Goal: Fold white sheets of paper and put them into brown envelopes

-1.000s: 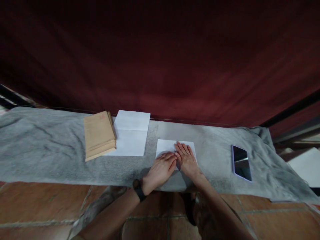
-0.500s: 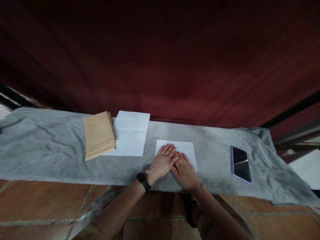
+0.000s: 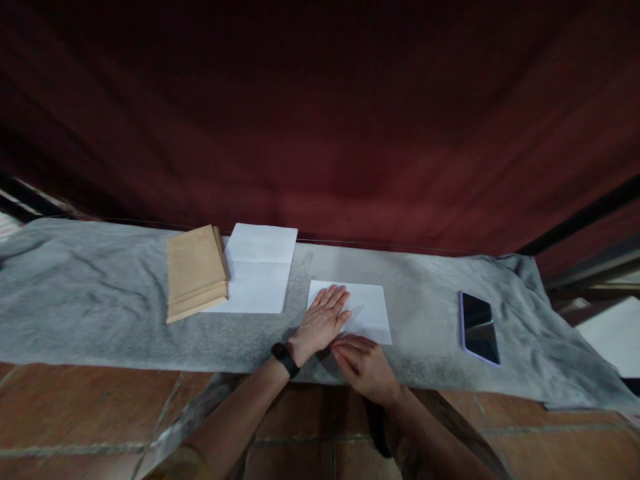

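A folded white sheet of paper [image 3: 367, 310] lies on the grey cloth [image 3: 100, 300] in front of me. My left hand [image 3: 323, 320], with a black band on the wrist, lies flat on the sheet's left half with fingers stretched out. At the sheet's near edge sits my right hand [image 3: 363, 363], its fingers curled sideways against that edge; whether they pinch the paper I cannot make out.
A stack of brown envelopes [image 3: 195, 272] and a larger creased white sheet [image 3: 257, 267] lie to the left. A phone [image 3: 479, 327] with a pale case rests on the cloth at right. A dark red curtain [image 3: 320, 120] hangs behind. Tiled floor [image 3: 75, 413] shows below.
My right hand has slid back off the sheet to its near edge and its fingers have curled. My left hand moved up onto the sheet and stays flat there.
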Demonstrator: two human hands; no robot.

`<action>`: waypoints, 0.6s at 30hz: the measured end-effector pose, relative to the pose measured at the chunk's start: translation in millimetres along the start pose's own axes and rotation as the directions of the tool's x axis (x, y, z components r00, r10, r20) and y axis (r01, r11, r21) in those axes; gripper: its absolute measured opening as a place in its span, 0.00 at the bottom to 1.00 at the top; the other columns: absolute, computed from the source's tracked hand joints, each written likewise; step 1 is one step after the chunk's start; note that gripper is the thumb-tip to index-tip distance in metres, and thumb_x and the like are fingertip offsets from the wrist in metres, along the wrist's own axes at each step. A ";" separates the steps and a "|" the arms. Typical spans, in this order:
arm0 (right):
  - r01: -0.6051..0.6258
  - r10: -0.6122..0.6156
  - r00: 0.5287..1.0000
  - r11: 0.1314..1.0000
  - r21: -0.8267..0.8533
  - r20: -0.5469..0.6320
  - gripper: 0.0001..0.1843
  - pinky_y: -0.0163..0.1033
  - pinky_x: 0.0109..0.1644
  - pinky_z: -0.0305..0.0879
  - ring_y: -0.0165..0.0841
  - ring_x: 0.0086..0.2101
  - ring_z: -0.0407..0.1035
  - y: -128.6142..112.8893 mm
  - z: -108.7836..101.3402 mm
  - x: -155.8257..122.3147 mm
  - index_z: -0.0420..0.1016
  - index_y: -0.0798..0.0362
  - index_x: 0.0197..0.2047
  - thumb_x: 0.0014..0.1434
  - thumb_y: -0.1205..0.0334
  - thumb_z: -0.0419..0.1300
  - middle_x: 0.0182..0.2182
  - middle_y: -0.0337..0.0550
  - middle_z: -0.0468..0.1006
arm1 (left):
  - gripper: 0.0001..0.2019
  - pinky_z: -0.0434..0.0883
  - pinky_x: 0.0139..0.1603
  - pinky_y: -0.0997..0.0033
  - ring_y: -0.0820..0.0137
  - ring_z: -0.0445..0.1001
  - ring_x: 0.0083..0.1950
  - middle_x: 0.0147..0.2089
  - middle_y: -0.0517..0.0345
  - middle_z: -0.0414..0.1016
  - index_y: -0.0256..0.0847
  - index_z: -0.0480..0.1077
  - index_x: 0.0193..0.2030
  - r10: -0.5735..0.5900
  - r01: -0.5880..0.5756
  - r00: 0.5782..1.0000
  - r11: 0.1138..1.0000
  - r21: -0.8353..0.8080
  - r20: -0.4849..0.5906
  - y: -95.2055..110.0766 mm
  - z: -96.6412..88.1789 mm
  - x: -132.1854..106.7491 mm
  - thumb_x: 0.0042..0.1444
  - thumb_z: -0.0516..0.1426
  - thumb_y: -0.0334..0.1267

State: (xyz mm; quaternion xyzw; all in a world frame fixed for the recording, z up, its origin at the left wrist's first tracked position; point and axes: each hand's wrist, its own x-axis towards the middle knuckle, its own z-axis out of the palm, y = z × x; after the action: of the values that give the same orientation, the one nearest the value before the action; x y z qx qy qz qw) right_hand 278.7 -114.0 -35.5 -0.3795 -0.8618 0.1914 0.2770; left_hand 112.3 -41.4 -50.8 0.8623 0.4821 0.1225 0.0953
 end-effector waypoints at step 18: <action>-0.326 0.303 0.943 0.773 -0.544 -0.135 0.28 0.56 0.71 0.50 0.45 0.69 0.52 58.9 14.3 27.9 0.58 0.57 0.72 0.74 0.57 0.39 0.70 0.53 0.58 | 0.26 0.45 0.77 0.52 0.62 0.49 0.77 0.75 0.49 0.55 0.34 0.54 0.73 0.042 -0.036 0.998 0.995 0.093 -0.056 10.9 9.5 -3.3 0.72 0.41 0.42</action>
State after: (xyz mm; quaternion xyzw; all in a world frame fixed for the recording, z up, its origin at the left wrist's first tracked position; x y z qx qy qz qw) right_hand 286.5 -56.8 -69.1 -0.5861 -0.7983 -0.0334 0.1348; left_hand 122.4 -50.3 -57.2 0.8711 0.4729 0.1266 0.0390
